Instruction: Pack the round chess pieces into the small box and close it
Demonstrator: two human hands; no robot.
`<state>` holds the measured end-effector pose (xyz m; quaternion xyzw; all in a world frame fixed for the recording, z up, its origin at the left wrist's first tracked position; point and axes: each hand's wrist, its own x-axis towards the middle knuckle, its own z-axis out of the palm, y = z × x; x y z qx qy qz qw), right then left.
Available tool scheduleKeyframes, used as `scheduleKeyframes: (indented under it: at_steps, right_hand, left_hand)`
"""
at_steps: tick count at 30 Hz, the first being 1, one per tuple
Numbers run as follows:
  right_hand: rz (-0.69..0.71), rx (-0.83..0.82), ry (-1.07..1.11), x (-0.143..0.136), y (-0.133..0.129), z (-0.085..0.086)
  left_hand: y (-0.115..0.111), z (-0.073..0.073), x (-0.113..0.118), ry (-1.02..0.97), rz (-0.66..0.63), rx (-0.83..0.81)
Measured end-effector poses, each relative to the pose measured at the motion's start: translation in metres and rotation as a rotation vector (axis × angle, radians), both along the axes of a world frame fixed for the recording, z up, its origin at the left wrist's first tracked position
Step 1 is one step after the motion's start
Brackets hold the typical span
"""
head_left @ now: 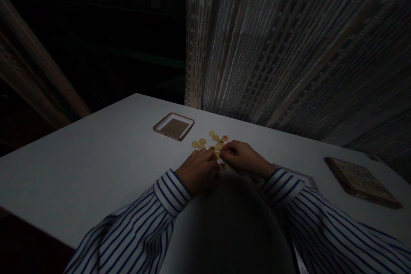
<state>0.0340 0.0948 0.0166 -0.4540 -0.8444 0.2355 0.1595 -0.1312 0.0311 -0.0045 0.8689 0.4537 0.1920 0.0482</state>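
Round, pale yellow Chinese chess pieces lie in a loose cluster on the white table. Some carry dark characters, one a red mark, and others look blank on top. My left hand is curled at the near left side of the cluster, its fingers closed and mostly turned from view. My right hand comes in from the right, thumb and forefinger pinched together beside the pieces. Whatever either hand holds is hidden or too small to make out in the dim light. A dark-marked piece lies between the hands.
Beyond the pieces, to the left, rests a shallow open box tray with a brown rim. A flat brown box with a patterned top lies at the right. Part of a pale flat object shows behind my right sleeve. A string curtain hangs behind the table.
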Motion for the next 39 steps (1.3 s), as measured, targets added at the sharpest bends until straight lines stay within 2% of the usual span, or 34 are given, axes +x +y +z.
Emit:
scheduleKeyframes:
  at_steps: [9,17,24,27,39]
  right_hand:
    - [0.057,0.12,-0.177,0.0,0.002,-0.001]
    - [0.114,0.201,-0.281,0.0,0.004,-0.005]
    - [0.124,0.25,-0.331,-0.001,0.005,-0.008]
    - [0.13,0.255,-0.354,-0.003,0.005,-0.008]
    - [0.104,0.231,-0.363,-0.012,0.001,-0.004]
  left_hand:
    - [-0.001,0.0,0.003,0.059,0.027,-0.023]
    - [0.0,0.0,-0.003,0.008,0.029,-0.034]
    - [0.008,0.001,-0.015,-0.042,0.274,0.081]
    - [0.012,-0.002,-0.018,-0.079,0.33,0.12]
    - [0.015,-0.008,-0.017,-0.175,0.314,0.135]
